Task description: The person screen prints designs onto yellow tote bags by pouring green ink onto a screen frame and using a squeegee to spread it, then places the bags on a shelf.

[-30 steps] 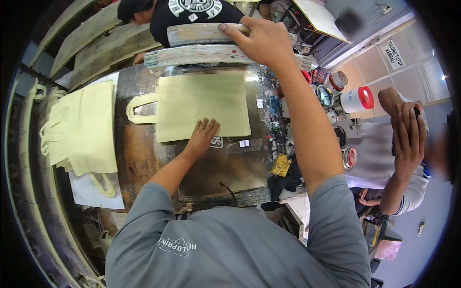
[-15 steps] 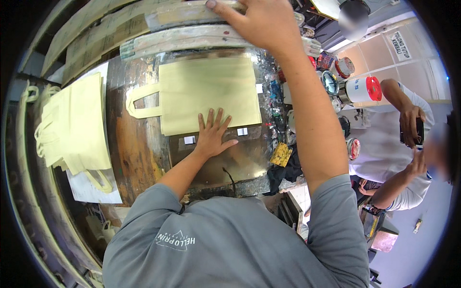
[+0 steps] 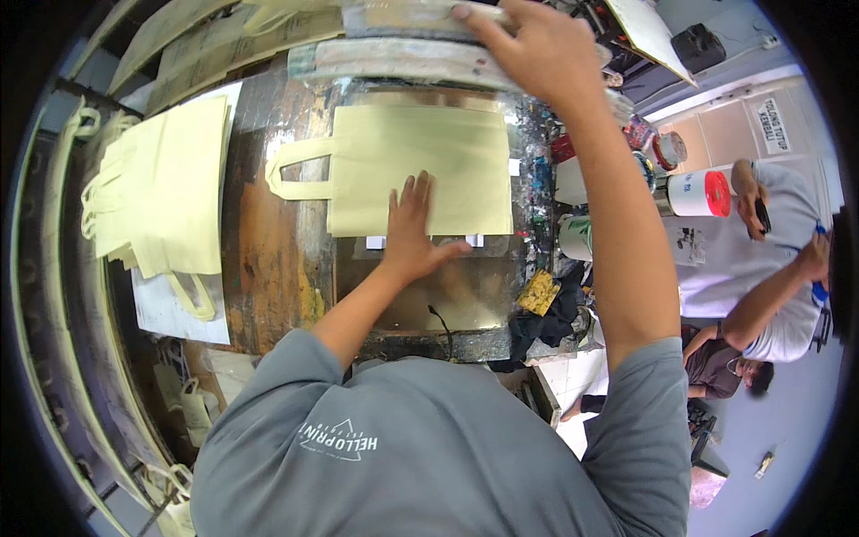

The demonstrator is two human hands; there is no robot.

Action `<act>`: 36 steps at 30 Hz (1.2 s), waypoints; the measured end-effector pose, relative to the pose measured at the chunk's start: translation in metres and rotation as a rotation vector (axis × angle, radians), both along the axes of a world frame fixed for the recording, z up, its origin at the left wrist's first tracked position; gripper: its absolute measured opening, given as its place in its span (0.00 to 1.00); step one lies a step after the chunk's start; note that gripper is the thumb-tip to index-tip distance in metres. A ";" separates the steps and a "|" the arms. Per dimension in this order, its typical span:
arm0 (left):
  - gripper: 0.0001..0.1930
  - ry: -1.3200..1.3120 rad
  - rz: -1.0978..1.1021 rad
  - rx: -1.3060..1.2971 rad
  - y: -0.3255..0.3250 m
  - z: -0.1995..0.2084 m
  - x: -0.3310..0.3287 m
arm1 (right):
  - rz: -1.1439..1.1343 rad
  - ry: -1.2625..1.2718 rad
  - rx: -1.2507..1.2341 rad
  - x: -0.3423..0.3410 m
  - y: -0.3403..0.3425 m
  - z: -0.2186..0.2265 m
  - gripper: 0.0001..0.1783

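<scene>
A pale yellow tote bag lies on the dark, shiny board with its handle loop toward the left. My left hand rests on the bag's near edge, fingers stretched upward and thumb out to the right. White tabs show just under that near edge. Higher up, my right hand is at a pale, paint-stained frame along the far side. Its thumb lies along the frame's top and the other fingers curl over it, partly cut off by the picture's upper rim.
More yellow tote bags are stacked on a white sheet at the left, beside wooden racks. Paint cans, one with a red lid, stand at the right. A yellow sponge sits by a dark cloth. Other people are at the far right.
My view has shifted. The tote bag lies straighter, and its near edge now meets the white tabs, with my left hand still on it. My right hand remains at the frame.
</scene>
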State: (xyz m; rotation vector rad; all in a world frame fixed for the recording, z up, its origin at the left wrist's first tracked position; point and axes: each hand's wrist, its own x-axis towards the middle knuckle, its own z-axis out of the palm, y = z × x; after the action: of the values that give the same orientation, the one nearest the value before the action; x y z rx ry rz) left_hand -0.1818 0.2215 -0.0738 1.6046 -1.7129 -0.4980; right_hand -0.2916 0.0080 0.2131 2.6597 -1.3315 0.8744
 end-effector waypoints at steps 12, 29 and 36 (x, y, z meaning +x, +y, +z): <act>0.69 1.662 0.452 0.543 0.089 0.040 0.077 | 0.131 0.362 0.388 -0.065 0.096 -0.163 0.35; 0.62 1.542 0.516 0.894 0.090 0.000 0.087 | -0.004 0.365 0.136 0.003 -0.071 -0.289 0.30; 0.34 -0.144 0.127 -0.115 -0.112 0.070 0.109 | -0.016 0.378 0.129 0.015 -0.125 -0.281 0.33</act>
State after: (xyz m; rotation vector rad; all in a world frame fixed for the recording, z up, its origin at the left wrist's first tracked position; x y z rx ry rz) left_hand -0.0733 0.1096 -0.0040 1.6863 -1.6981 -0.2223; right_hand -0.2770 -0.1174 -0.0678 2.7182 -1.3467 0.2676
